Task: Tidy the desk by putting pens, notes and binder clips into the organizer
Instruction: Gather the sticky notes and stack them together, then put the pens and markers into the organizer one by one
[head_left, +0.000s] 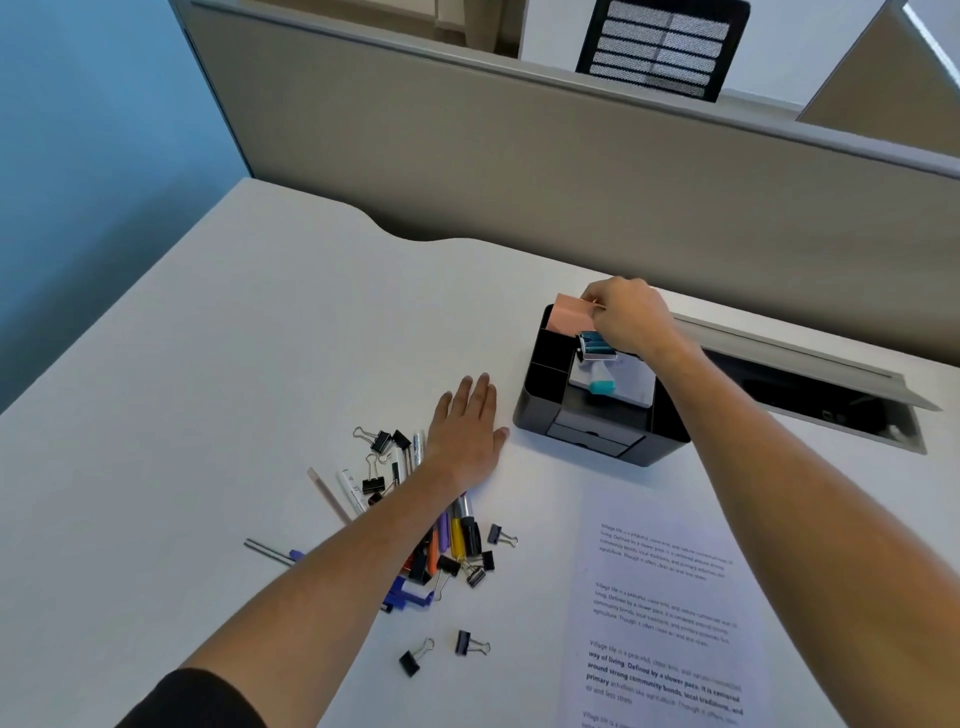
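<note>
A black organizer (535, 410) stands on the white desk, right of centre. My right hand (631, 317) is over its back part and pinches a pink pad of notes (566, 314) that sticks up from a rear compartment. Inside the organizer lie a teal-capped item (602, 385) and a small teal and silver item (595, 345). My left hand (467, 431) rests flat on the desk, fingers straight, just left of the organizer. Under and around my left forearm lies a heap of pens (452, 540) and black binder clips (376, 441).
A printed sheet of paper (660, 623) lies on the desk at front right. Two loose binder clips (470, 644) sit near the front. A cable slot with a raised lid (810, 374) runs behind the organizer. A grey partition (519, 171) borders the desk's far edge.
</note>
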